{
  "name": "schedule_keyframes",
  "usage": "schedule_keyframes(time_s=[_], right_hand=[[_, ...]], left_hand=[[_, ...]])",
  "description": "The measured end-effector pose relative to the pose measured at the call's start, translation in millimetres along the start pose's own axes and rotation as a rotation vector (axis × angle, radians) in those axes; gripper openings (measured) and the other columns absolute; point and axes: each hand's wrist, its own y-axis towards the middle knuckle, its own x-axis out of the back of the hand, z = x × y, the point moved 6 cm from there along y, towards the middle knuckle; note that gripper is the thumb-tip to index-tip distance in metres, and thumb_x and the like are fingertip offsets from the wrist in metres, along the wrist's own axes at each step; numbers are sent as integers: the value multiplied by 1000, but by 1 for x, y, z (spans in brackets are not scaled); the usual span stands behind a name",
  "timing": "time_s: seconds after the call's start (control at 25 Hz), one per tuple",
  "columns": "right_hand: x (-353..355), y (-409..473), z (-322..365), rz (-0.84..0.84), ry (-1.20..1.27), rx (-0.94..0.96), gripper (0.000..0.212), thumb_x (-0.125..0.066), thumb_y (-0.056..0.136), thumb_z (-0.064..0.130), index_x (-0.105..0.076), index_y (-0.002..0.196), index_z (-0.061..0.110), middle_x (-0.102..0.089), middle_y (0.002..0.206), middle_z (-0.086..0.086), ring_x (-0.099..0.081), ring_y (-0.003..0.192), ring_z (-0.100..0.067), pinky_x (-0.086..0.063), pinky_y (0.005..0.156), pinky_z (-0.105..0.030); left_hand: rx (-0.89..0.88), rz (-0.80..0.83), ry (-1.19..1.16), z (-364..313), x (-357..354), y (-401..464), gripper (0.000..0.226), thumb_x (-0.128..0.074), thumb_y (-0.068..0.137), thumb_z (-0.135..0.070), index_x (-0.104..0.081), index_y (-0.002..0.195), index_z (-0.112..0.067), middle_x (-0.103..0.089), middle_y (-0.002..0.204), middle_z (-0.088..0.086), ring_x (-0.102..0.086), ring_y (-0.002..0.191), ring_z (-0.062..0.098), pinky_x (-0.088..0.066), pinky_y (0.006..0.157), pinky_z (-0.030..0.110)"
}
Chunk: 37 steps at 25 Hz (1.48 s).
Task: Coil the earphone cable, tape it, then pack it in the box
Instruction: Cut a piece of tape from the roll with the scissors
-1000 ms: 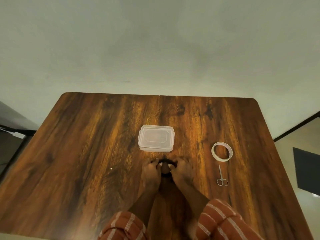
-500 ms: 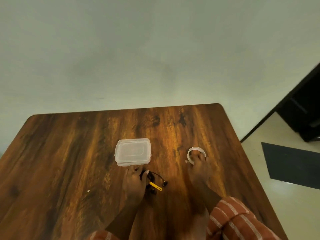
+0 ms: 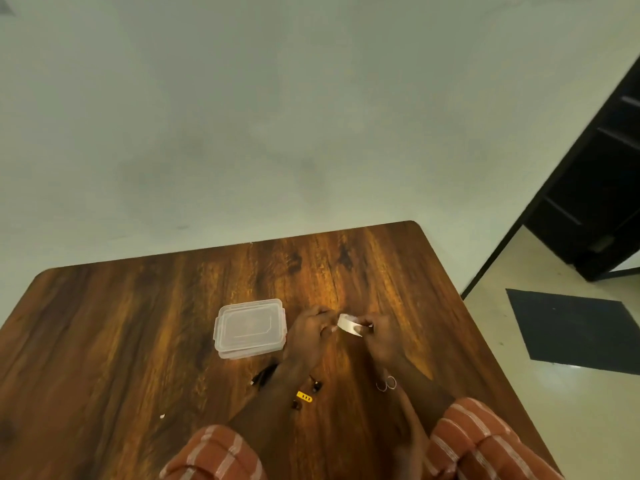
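both hands raised over table (image 3: pixel 104 341), left hand (image 3: pixel 310 336) and right hand (image 3: pixel 379 336) pinching tape roll (image 3: pixel 349 324) between them. cable (image 3: pixel 304 393) lies under left forearm, behind the hands. box (image 3: pixel 250 328) closed, just left of left hand.

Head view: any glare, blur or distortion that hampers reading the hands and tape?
Head view: warm glare streaks the table beyond the hands; wide-angle bending skews the table edges; the tape roll between left hand and right hand is soft, its free end unreadable.
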Motion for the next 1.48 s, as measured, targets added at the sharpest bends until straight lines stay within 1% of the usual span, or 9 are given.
schedule_keyframes(time_s=[0.16, 0.24, 0.36, 0.56, 0.72, 0.92, 1.08, 1.24, 1.48], right_hand=[[19, 16, 76, 113, 242, 129, 14, -62, 94, 6, -76, 94, 4, -74, 89, -11, -65, 78, -14, -46, 62, -18], [31, 23, 112, 172, 261, 175, 18, -58, 98, 8, -75, 91, 8, -72, 83, 0, -65, 75, -6, -44, 59, -12], [44, 26, 167, 271, 267, 256, 26, -54, 100, 12, -71, 83, 19, -70, 74, 17, -64, 72, 4, -47, 67, -16], [39, 20, 244, 394, 335, 370, 21, -57, 95, 2, -71, 110, 4, -71, 108, -11, -65, 95, -19, -51, 93, -33], [30, 1, 288, 254, 234, 625, 28, -65, 89, -2, -72, 113, 10, -71, 114, -3, -64, 96, -12, -48, 84, -16], [25, -15, 317, 147, 358, 691, 14, -67, 90, 3, -79, 96, 7, -78, 96, -5, -72, 91, -19, -56, 80, -22], [29, -24, 327, 148, 458, 685, 14, -66, 90, 4, -79, 96, 6, -79, 96, -7, -73, 90, -17, -54, 78, -15], [37, -24, 325, 136, 511, 677, 14, -67, 90, 4, -79, 97, 6, -79, 95, -6, -73, 89, -14, -53, 76, -13], [49, -27, 311, 128, 460, 694, 18, -67, 91, 8, -78, 90, 22, -77, 89, 8, -71, 86, -4, -54, 75, -12]], left_hand=[[-185, 13, 6, -25, 61, 27, 36, -64, 92, -18, -64, 128, -18, -61, 136, 3, -55, 123, 18, -40, 99, 21], [-248, 49, 24, -33, 90, 32, 41, -66, 91, -23, -62, 131, -17, -61, 136, 4, -56, 123, 21, -46, 101, 30], [-180, 32, 74, -35, 134, 32, 48, -64, 93, -27, -53, 139, -24, -57, 142, -1, -52, 127, 18, -46, 105, 35], [-95, -170, 8, -35, 208, 16, 42, -61, 91, -20, -58, 133, -26, -69, 116, 4, -64, 100, 19, -53, 89, 33], [82, -333, -250, -22, 248, -3, 49, -74, 85, -23, -60, 132, -29, -70, 110, -4, -69, 86, 13, -59, 80, 27], [100, -359, -266, -23, 270, -25, 35, -72, 85, -41, -66, 119, -37, -64, 95, -29, -66, 80, -2, -50, 64, 6], [20, -427, -207, -33, 287, -32, 19, -62, 91, -42, -66, 110, -40, -65, 105, -25, -65, 89, -2, -54, 76, 18], [4, -463, -296, -40, 291, -27, 14, -65, 91, -35, -64, 91, -49, -65, 96, -28, -61, 93, -8, -46, 73, 12], [-24, -438, -342, -49, 285, -11, 7, -67, 90, -20, -67, 86, -25, -65, 93, -14, -61, 88, 0, -46, 75, 16]])
